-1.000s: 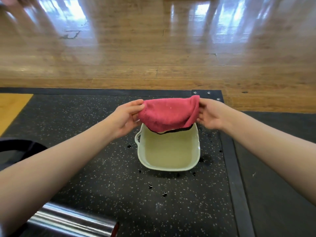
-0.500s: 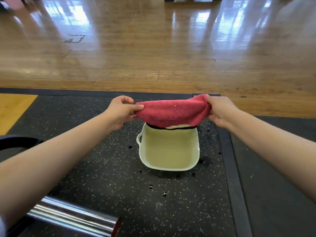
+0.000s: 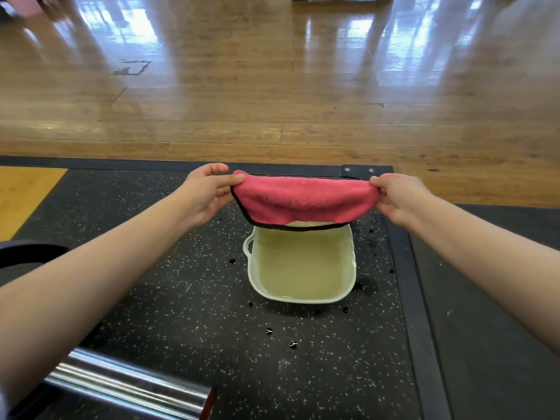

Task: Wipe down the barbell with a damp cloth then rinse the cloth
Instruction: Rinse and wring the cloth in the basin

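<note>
Pink cloth (image 3: 303, 200) stretched, above basin rim (image 3: 253, 277)

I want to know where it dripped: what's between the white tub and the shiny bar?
Just speckled black mat with a few small dark spots, shown in the head view.

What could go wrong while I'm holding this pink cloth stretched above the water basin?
The cloth is only pinched at its ends by the left hand and right hand, so one end might slip. Drips could miss the basin and add to the dark spots on the mat.
</note>
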`<action>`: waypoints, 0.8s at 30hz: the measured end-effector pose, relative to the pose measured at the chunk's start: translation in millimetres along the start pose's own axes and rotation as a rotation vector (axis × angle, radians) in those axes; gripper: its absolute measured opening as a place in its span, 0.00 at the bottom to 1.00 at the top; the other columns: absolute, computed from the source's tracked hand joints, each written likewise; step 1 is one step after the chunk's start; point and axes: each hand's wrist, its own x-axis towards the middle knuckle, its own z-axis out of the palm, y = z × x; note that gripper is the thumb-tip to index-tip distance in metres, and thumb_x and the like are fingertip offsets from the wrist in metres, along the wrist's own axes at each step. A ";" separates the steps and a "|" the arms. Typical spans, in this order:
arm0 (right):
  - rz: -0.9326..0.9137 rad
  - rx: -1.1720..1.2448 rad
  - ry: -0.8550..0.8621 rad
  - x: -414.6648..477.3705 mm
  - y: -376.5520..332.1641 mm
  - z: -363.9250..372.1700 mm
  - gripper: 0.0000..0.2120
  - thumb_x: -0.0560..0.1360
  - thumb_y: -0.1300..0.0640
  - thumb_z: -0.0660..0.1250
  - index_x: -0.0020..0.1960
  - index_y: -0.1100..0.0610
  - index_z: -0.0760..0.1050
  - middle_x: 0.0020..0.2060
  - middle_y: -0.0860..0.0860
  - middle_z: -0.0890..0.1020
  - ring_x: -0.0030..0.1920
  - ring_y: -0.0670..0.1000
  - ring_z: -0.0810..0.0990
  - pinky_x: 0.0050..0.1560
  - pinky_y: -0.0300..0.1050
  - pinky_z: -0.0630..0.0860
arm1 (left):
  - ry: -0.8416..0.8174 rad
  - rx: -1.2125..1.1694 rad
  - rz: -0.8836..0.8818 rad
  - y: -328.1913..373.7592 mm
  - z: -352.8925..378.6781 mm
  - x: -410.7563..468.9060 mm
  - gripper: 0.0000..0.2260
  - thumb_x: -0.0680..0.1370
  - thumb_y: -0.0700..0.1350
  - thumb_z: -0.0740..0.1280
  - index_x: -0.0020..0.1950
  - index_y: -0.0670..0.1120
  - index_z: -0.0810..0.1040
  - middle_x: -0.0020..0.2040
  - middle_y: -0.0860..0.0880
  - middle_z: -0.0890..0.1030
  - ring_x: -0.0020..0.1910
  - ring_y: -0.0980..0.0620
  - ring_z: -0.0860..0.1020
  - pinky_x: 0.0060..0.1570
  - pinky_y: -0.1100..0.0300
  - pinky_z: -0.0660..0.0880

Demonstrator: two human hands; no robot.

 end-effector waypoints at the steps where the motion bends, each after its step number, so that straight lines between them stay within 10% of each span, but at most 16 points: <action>1: 0.081 0.087 -0.049 -0.5 -0.9 -0.4 0.06 0.78 0.68 0.61 0.44 0.61 0.70 0.43 0.56 0.75 0.38 0.49 0.76 0.27 0.37 0.77 | -0.009 -0.043 -0.012 2.5 -1.7 0.3 0.13 0.75 0.29 0.65 0.46 0.46 0.68 0.43 0.43 0.79 0.36 0.52 0.80 0.36 0.64 0.79; 11: 0.262 0.205 -0.193 -14.0 -1.1 2.0 0.08 0.77 0.73 0.59 0.49 0.62 0.71 0.45 0.58 0.74 0.29 0.48 0.79 0.28 0.35 0.78 | -0.006 0.210 0.115 1.3 -7.4 7.3 0.17 0.72 0.27 0.68 0.48 0.47 0.69 0.49 0.43 0.79 0.43 0.51 0.80 0.39 0.63 0.78; 24: -0.391 -0.458 -0.193 -4.4 -0.1 2.7 0.17 0.68 0.75 0.70 0.42 0.53 0.79 0.47 0.50 0.82 0.53 0.50 0.79 0.57 0.43 0.75 | -0.063 0.781 0.397 2.1 -9.5 10.8 0.17 0.66 0.29 0.75 0.46 0.48 0.78 0.50 0.50 0.81 0.48 0.51 0.81 0.51 0.61 0.78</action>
